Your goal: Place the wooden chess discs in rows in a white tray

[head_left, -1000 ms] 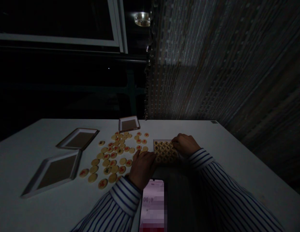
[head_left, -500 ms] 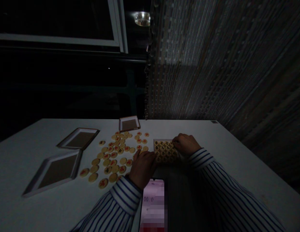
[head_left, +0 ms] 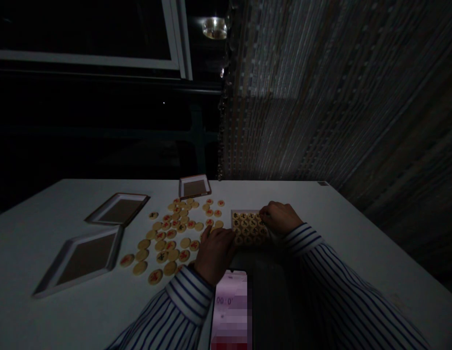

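Note:
A shallow box (head_left: 244, 212) holds several round wooden pieces (head_left: 245, 223) with black characters, set in rows. My right hand (head_left: 280, 217) is at the box's far right corner, fingers curled together over a piece there; what they grip is too small to tell. At the box's near left side rests my left hand (head_left: 216, 253), its fingers bent, with the fingertips partly hidden in shadow. Left of it, many loose round pieces (head_left: 171, 234) lie scattered, some with red characters, some black, some blank side up.
Three open shallow boxes stand on the white table: one at the back (head_left: 195, 187), one at the left (head_left: 118, 210), one nearer (head_left: 85, 257). A lit phone (head_left: 231, 306) lies between my forearms. Behind the table hangs a bead-like curtain (head_left: 269, 97).

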